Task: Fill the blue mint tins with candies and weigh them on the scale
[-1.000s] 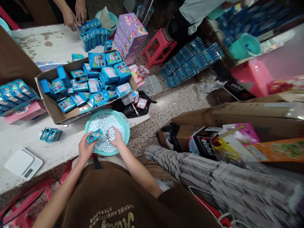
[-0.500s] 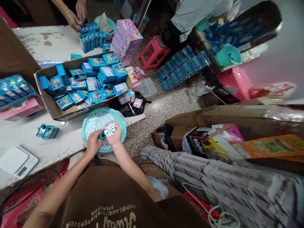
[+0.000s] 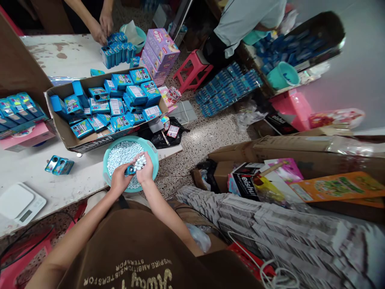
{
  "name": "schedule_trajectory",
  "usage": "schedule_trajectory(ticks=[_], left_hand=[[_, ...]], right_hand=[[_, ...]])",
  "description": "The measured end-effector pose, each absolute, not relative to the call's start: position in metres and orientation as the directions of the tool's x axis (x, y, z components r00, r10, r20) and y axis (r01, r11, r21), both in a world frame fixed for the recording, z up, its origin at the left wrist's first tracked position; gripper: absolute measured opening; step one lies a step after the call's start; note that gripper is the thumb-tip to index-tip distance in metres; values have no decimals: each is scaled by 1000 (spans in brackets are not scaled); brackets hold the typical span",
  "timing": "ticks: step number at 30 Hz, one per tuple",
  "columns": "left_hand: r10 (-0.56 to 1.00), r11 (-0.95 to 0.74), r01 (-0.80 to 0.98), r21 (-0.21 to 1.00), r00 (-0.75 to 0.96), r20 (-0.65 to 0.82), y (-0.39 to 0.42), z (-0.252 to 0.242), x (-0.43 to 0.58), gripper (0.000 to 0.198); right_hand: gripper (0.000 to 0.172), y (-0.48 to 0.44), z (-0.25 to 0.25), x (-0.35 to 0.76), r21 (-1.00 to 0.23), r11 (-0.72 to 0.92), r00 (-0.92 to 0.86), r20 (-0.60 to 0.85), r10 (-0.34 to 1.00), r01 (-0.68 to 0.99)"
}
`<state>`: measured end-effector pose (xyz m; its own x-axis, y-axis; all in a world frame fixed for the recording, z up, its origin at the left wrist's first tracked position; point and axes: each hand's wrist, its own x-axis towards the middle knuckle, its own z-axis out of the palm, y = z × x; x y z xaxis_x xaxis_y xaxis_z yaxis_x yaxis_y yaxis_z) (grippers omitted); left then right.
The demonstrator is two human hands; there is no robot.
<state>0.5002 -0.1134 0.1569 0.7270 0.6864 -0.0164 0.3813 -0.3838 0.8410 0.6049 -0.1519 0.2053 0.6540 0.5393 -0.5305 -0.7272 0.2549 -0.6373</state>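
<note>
In my left hand (image 3: 119, 180) is a small blue tin (image 3: 130, 170), gripped with its round opening facing up. My right hand (image 3: 145, 172) is cupped around a heap of small white candies (image 3: 140, 162), right beside the tin. Both hands are over a turquoise basin (image 3: 154, 155) filled with pale candies (image 3: 122, 154). Two more tins (image 3: 59, 165) with round openings stand together on the table to the left. Behind the basin, a cardboard box (image 3: 90, 149) is heaped with blue tins (image 3: 120, 81).
A white kitchen scale (image 3: 19, 200) lies at the table's left front. Across the table, another person's hands (image 3: 102, 28) touch rows of blue tins (image 3: 116, 55). Purple boxes (image 3: 161, 50) are stacked at the table's end. Grey-white stacks (image 3: 240, 218) stand to my right.
The tin and my left hand have shifted slightly, with the tin's opening now showing more beside the candies. The cupped right hand has turned a little. The other person's hands have moved slightly.
</note>
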Motion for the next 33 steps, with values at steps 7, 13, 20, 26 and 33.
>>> schedule_trajectory(ticks=[7,13,20,26,33], left_hand=[[710,-356,399,845,703,-33,-112,157,504,44],[724,-372,383,845,690,5,-112,156,508,40],[723,-333,351,875,691,-2,-114,159,513,41],[727,-316,340,885,686,-4,-114,160,517,41],[742,-288,355,890,670,-27,-115,166,520,42]], right_hand=[[34,-150,203,604,-662,330,699,-423,576,-673],[34,-150,209,608,-710,301,723,-415,553,-637],[30,-149,212,611,-786,248,762,-386,519,-567],[28,-149,210,612,-830,181,777,-387,496,-528],[30,-152,206,611,-839,136,760,-393,518,-527]])
